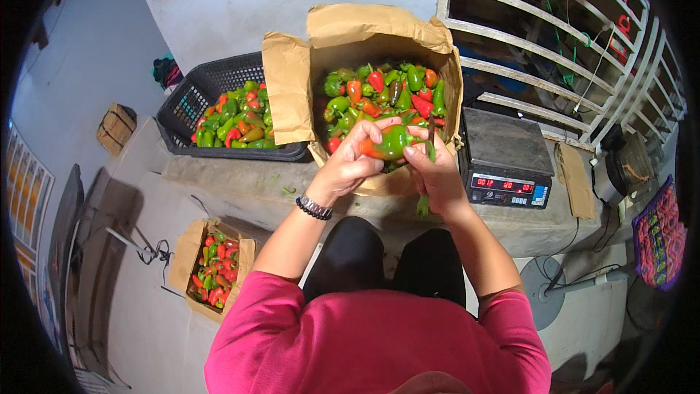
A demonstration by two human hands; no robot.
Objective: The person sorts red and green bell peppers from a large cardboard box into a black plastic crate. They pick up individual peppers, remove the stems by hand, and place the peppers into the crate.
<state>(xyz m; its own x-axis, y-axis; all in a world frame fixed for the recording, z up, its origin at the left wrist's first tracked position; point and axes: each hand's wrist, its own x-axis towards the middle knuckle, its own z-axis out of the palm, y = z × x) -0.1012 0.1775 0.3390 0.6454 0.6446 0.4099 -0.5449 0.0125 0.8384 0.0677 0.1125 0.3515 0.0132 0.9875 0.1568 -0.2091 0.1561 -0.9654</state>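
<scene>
My left hand point(353, 156) grips the reddish end of a large green and red pepper point(391, 143). At its green stem end, the thumb of my right hand point(437, 175) presses on the pepper. That hand is also closed around a slim tool with a dark blade, apparently a knife point(431, 130); green shows above and below the fist, and I cannot tell whether it is handle or stem. Both hands are over the near side of an open cardboard box point(290, 87), which holds many green and red peppers point(377, 90).
A black plastic crate point(180, 120) of peppers stands left of the box on a concrete ledge point(229, 175). To the right sits a digital scale point(508, 142) with a lit display. A smaller cardboard box point(183, 260) of peppers is on the floor. White metal bars point(536, 38) rise behind.
</scene>
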